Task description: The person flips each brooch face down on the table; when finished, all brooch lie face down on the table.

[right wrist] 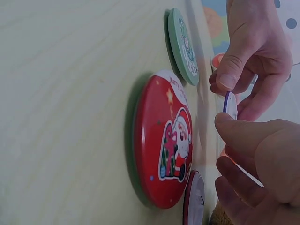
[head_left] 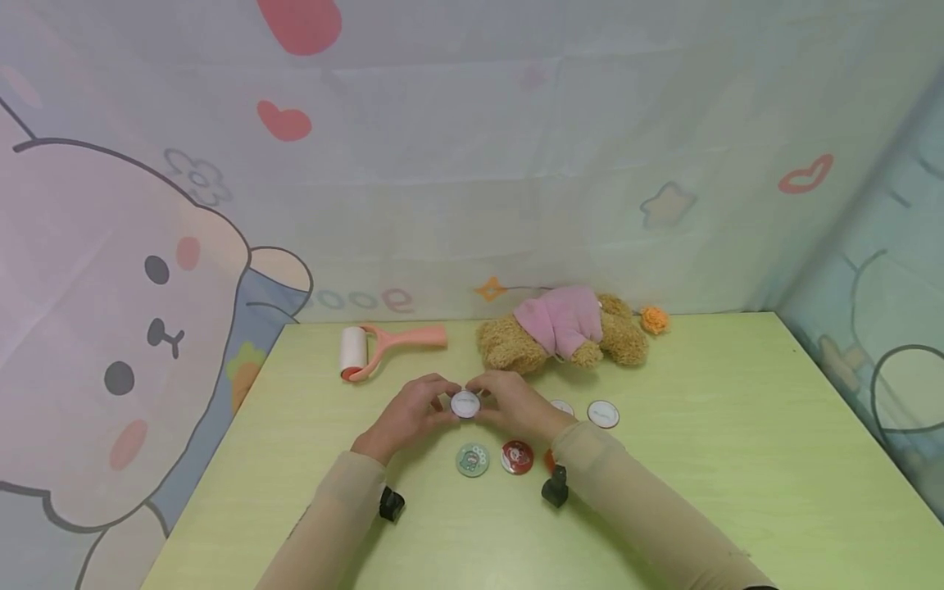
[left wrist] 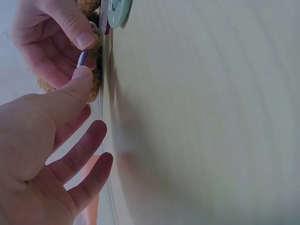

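Note:
Between both hands, above the table, is a round badge (head_left: 465, 404) with a whitish face and a purple edge. My left hand (head_left: 413, 416) pinches one side of it between thumb and fingertips; the other left fingers spread loosely in the left wrist view. The opposite side is pinched by my right hand (head_left: 522, 407). Nearer the body lie a green badge (head_left: 472, 460) and a red Santa badge (right wrist: 166, 140). An orange badge (head_left: 549, 461) is mostly hidden by the right wrist. Two whitish badges lie to the right, one (head_left: 603, 414) in full view, another (head_left: 563, 406) partly covered by the right hand.
A teddy bear (head_left: 556, 324) in a pink top lies along the table's back, with an orange flower-like piece (head_left: 654, 319) by its head. To its left is a lint roller (head_left: 398, 338) with a pink handle. A printed curtain (head_left: 472, 180) hangs behind the table (head_left: 723, 459).

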`<action>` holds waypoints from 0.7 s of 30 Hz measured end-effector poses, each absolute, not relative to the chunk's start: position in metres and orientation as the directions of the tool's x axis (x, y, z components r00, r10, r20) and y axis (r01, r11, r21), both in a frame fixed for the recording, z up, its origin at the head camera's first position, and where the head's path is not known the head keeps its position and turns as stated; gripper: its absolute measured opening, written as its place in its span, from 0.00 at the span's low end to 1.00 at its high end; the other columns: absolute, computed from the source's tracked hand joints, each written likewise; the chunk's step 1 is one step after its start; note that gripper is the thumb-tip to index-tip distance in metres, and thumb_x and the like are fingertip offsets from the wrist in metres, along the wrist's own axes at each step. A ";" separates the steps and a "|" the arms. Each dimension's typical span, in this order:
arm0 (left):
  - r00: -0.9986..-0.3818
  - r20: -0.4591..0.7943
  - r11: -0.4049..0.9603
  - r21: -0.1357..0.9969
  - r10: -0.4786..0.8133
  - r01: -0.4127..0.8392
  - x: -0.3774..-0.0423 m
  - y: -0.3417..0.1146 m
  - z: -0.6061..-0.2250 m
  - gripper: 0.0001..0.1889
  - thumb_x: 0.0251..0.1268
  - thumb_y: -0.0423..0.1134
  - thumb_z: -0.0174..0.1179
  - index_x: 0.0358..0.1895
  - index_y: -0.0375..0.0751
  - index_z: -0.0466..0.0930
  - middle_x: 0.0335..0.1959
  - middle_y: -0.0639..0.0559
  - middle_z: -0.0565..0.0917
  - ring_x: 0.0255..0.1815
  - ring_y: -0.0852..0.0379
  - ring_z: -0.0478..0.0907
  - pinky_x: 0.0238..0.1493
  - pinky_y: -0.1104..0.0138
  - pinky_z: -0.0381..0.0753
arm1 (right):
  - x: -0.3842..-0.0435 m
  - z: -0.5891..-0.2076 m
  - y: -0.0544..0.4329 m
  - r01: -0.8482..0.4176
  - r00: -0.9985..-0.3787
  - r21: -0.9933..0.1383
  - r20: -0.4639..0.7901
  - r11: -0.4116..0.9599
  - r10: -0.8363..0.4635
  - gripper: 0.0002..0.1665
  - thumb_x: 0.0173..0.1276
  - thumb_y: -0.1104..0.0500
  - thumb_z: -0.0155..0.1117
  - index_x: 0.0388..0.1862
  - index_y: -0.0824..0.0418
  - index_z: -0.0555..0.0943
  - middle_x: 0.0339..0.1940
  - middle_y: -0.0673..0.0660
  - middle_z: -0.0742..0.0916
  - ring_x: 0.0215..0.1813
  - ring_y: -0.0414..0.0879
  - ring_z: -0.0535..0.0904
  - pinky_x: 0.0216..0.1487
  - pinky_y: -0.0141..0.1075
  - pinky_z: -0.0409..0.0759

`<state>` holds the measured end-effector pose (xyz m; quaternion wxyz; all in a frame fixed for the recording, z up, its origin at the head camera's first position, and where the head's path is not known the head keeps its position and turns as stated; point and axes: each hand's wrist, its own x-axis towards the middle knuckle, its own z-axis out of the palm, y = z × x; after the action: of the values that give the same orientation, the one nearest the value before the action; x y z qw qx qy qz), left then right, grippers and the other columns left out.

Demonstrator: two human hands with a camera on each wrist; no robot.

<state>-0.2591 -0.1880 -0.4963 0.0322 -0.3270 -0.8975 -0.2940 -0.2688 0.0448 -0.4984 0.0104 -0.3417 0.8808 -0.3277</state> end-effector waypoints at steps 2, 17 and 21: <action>-0.789 0.239 0.620 0.507 0.566 0.599 -0.259 -0.187 -0.496 0.19 0.59 0.34 0.78 0.54 0.37 0.87 0.47 0.45 0.88 0.37 0.49 0.86 0.41 0.68 0.84 | -0.269 -0.499 0.045 -0.596 -0.766 -0.579 0.202 0.556 -0.611 0.24 0.67 0.62 0.77 0.60 0.63 0.84 0.55 0.57 0.89 0.58 0.51 0.85 0.62 0.44 0.82; -0.822 0.150 0.678 0.496 0.549 0.543 -0.257 -0.185 -0.494 0.18 0.59 0.36 0.78 0.53 0.41 0.89 0.49 0.47 0.90 0.39 0.51 0.86 0.43 0.63 0.85 | -0.268 -0.499 0.044 -0.624 -0.744 -0.549 0.201 0.556 -0.637 0.24 0.66 0.62 0.78 0.60 0.65 0.84 0.55 0.59 0.89 0.57 0.52 0.86 0.62 0.45 0.82; -0.838 0.119 0.697 0.500 0.532 0.514 -0.258 -0.184 -0.495 0.17 0.60 0.37 0.78 0.52 0.44 0.89 0.49 0.50 0.90 0.40 0.52 0.85 0.45 0.61 0.84 | -0.268 -0.499 0.043 -0.619 -0.749 -0.550 0.196 0.561 -0.633 0.23 0.66 0.63 0.78 0.59 0.66 0.84 0.54 0.59 0.90 0.56 0.52 0.86 0.61 0.45 0.83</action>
<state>-0.2577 -0.1835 -0.4946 -0.0175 -0.2840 -0.9210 -0.2663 -0.2678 0.0426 -0.4994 0.0118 -0.3542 0.8835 -0.3063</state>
